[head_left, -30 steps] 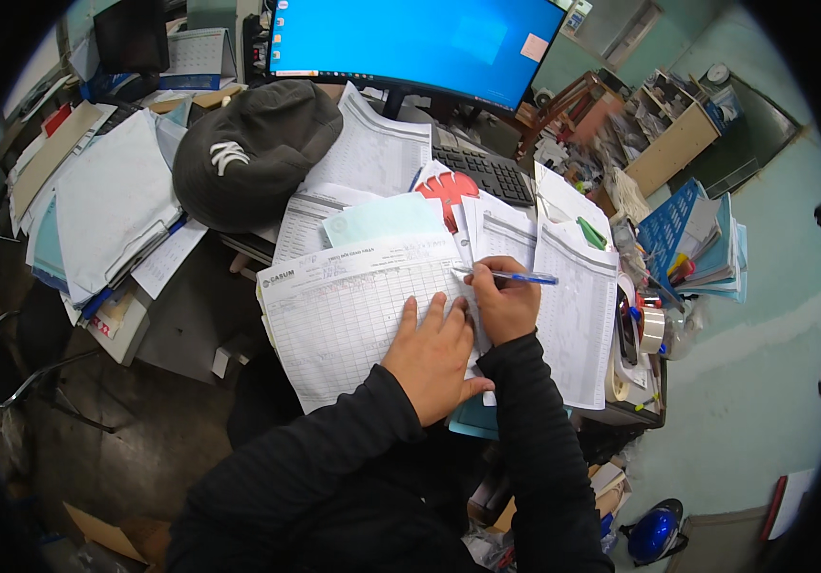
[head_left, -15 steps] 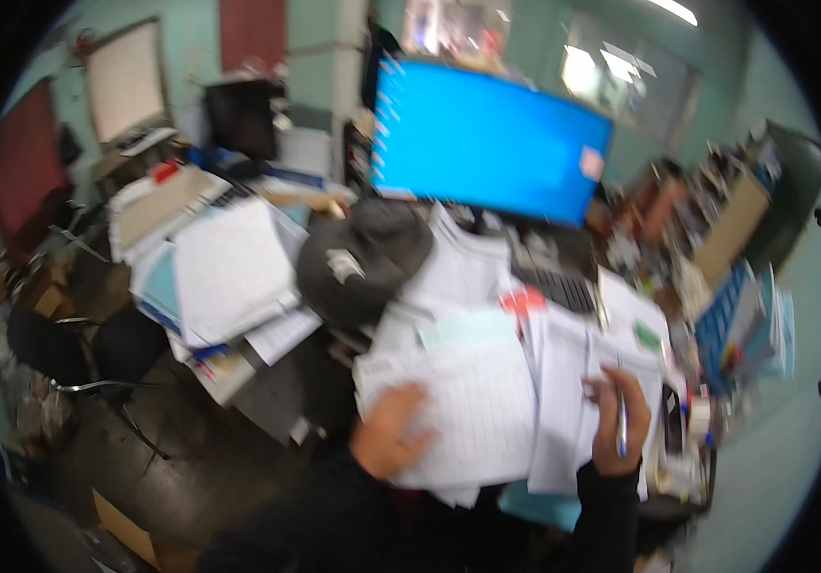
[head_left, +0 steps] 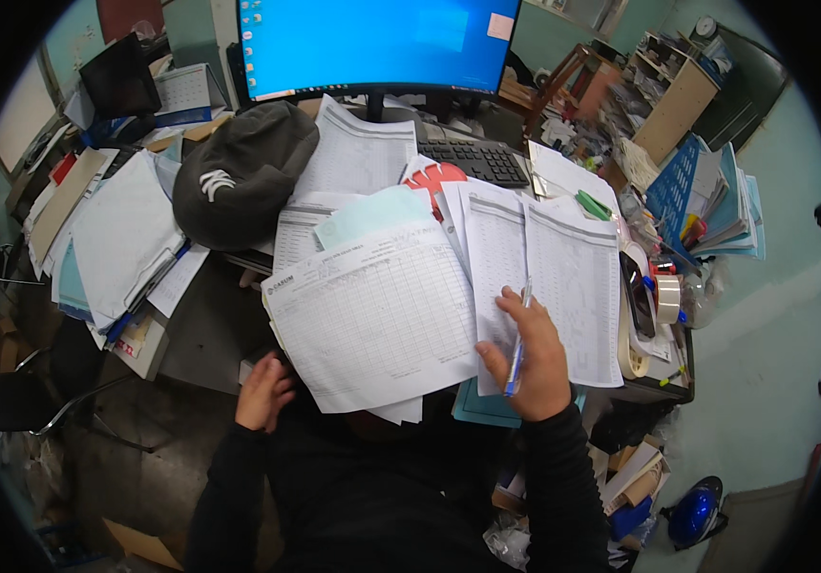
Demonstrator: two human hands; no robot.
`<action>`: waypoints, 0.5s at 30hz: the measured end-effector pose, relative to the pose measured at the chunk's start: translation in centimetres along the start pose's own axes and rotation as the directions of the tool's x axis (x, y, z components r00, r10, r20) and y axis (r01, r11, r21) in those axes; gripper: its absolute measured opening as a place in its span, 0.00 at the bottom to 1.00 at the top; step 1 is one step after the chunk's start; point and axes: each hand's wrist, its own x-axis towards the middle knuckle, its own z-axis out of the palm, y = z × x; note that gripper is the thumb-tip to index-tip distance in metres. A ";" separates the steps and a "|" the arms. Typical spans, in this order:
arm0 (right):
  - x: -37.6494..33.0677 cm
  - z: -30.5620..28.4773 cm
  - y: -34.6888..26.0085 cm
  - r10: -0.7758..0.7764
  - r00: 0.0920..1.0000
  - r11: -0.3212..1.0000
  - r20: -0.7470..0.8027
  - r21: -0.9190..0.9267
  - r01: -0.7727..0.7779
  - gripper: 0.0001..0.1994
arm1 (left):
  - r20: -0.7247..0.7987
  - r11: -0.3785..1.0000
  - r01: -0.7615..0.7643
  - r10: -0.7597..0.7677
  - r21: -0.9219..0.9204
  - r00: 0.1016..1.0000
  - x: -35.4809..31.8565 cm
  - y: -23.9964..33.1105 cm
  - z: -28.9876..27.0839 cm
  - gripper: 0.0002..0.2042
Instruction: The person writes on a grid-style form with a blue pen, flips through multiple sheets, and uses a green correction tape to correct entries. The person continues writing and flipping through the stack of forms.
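A printed grid form (head_left: 377, 329) lies on top of a stack of white sheets at the desk's front edge. My right hand (head_left: 536, 368) is over the sheets to its right, closed on a blue-and-white pen (head_left: 515, 368) that points down toward me. Beneath that hand are long printed lists (head_left: 573, 286). Off the form's lower left corner, my left hand (head_left: 263, 393) hovers with loosely bent fingers and nothing in it. A pale green slip (head_left: 372, 218) is partly covered by the form's top edge.
A dark cap (head_left: 248, 177) sits left of the sheets. Behind them are a keyboard (head_left: 473, 162) and a lit monitor (head_left: 372, 48). A clipboard with papers (head_left: 129, 248) is at left. A phone (head_left: 638, 296) and tape roll (head_left: 666, 298) line the right edge.
My left hand has come off the form and moved left and down. My right hand, still with the pen, has shifted left over the lists. The view has tilted downward.
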 end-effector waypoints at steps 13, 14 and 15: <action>0.6 -0.5 1.2 0.002 0.995 0.998 0.097 0.054 -0.007 0.32 | 0.103 0.908 -0.350 0.380 -0.231 0.919 -3.8 3.4 0.7 0.12; 0.6 -0.4 1.4 0.019 0.998 0.996 0.060 0.090 -0.024 0.31 | 0.110 0.905 -0.360 0.391 -0.227 0.914 -4.1 4.3 1.5 0.11; 0.7 -0.3 1.6 0.038 0.999 0.991 0.023 0.126 -0.040 0.31 | 0.122 0.904 -0.368 0.400 -0.219 0.908 -4.4 4.7 1.9 0.15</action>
